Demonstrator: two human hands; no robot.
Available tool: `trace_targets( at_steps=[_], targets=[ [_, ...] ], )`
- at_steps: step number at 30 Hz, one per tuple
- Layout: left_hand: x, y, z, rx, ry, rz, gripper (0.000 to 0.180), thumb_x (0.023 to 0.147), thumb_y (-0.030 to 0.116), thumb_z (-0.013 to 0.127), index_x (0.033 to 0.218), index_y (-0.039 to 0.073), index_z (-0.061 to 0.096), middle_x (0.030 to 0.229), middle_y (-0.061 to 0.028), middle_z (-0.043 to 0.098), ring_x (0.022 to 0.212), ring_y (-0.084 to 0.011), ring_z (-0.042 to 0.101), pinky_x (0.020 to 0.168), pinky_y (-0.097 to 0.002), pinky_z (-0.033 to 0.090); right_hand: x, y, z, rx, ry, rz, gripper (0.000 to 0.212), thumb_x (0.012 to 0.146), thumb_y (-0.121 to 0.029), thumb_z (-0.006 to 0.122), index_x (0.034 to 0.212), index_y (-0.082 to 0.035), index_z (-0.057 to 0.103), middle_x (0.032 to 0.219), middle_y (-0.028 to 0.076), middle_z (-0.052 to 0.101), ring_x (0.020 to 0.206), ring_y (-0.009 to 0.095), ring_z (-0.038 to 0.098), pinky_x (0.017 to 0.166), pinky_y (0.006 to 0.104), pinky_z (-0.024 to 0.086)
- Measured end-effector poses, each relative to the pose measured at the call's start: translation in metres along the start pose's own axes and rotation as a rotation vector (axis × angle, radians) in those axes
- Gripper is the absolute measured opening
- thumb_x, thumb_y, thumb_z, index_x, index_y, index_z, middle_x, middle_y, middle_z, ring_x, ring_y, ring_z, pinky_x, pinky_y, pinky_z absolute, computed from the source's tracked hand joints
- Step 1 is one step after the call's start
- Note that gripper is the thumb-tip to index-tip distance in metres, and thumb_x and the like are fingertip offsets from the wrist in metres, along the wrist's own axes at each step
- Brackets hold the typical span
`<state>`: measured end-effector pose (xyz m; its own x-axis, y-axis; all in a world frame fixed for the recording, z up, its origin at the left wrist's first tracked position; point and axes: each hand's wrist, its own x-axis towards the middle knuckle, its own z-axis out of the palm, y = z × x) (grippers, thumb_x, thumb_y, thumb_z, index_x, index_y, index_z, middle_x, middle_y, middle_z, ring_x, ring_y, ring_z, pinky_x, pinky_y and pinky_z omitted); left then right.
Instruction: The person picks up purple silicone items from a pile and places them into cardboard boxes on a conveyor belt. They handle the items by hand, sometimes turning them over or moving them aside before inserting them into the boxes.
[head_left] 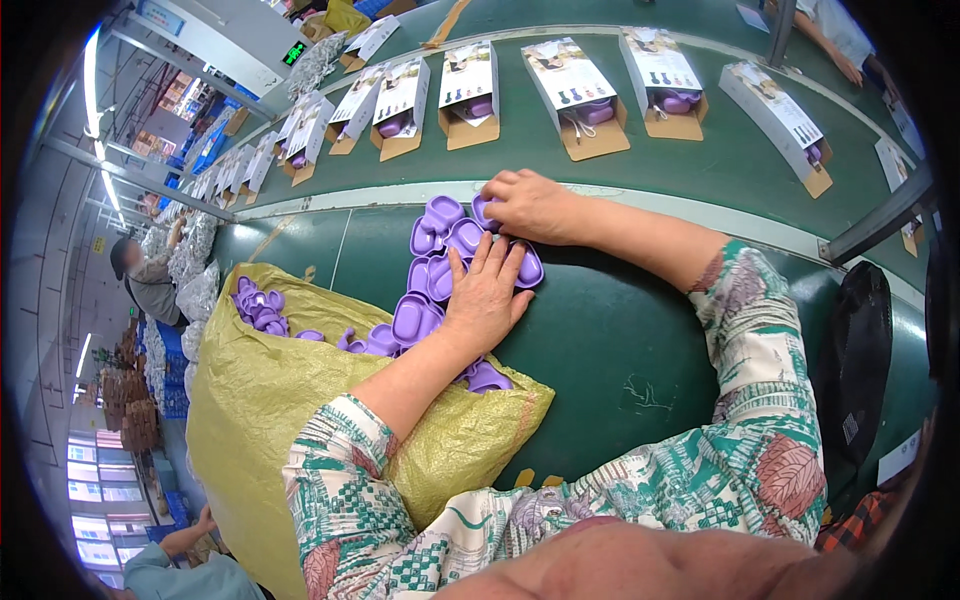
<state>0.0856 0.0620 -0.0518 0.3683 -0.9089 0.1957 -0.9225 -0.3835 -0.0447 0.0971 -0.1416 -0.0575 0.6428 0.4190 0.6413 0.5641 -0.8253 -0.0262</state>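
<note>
Purple cup-shaped plastic pieces [415,318] lie clustered on the green table [610,350], some overlapping. My left hand [487,292] rests over the right part of this cluster, its fingers stretched and lying on the pieces. At the far end of the cluster, the fingers of my right hand [532,207] curl round a purple piece [484,208], partly hidden by them. Below my left forearm, a yellow woven sack [300,400] lies with its mouth on the table. More purple pieces [262,306] show at the sack's opening.
Beyond a pale rail [640,192], open printed boxes [572,85] with purple items stand in a row on a green conveyor. A black bag [860,360] lies at the right. Other people [150,280] are at the left and far right, near a metal post [880,222].
</note>
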Motion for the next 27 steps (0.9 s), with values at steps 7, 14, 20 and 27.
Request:
trace_targets(
  at_steps=[7, 14, 20, 27],
  targets=[
    [-0.002, 0.003, -0.002, -0.127, 0.109, -0.069, 0.062, 0.074, 0.024, 0.070, 0.128, 0.007, 0.044, 0.127, -0.0181, 0.041, 0.124, -0.0357, 0.038, 0.099, -0.0655, 0.024, 0.002, 0.029, 0.000, -0.129, 0.047, 0.044, 0.016, 0.075, -0.017, 0.060, 0.086, -0.006, 0.061, 0.096, 0.009, 0.056, 0.094, 0.025, 0.054, 0.076, 0.0377, 0.045],
    [-0.001, 0.003, 0.002, -0.113, 0.123, -0.063, 0.056, 0.073, 0.023, 0.070, 0.122, 0.007, 0.047, 0.123, -0.0164, 0.044, 0.121, -0.0345, 0.041, 0.099, -0.0641, 0.024, 0.023, 0.100, 0.002, -0.423, 0.076, 0.246, 0.011, 0.078, -0.013, 0.053, 0.079, -0.006, 0.062, 0.096, 0.009, 0.057, 0.095, 0.025, 0.054, 0.074, 0.0411, 0.044],
    [-0.001, 0.000, 0.000, -0.105, 0.147, -0.047, 0.055, 0.074, 0.023, 0.069, 0.122, 0.006, 0.047, 0.123, -0.0160, 0.044, 0.121, -0.0336, 0.040, 0.100, -0.0637, 0.024, 0.011, 0.117, -0.010, -0.626, 0.308, 0.381, 0.012, 0.080, -0.011, 0.050, 0.089, -0.009, 0.057, 0.090, 0.008, 0.057, 0.091, 0.026, 0.056, 0.072, 0.0401, 0.044],
    [0.000, -0.009, 0.003, -0.157, 0.179, -0.144, 0.062, 0.076, 0.021, 0.066, 0.130, 0.003, 0.039, 0.128, -0.0178, 0.042, 0.123, -0.0347, 0.040, 0.103, -0.0606, 0.023, -0.037, -0.032, -0.038, 0.206, -0.130, -0.016, 0.026, 0.069, -0.019, 0.071, 0.087, -0.008, 0.055, 0.091, 0.009, 0.055, 0.093, 0.027, 0.053, 0.077, 0.0398, 0.043]
  ],
)
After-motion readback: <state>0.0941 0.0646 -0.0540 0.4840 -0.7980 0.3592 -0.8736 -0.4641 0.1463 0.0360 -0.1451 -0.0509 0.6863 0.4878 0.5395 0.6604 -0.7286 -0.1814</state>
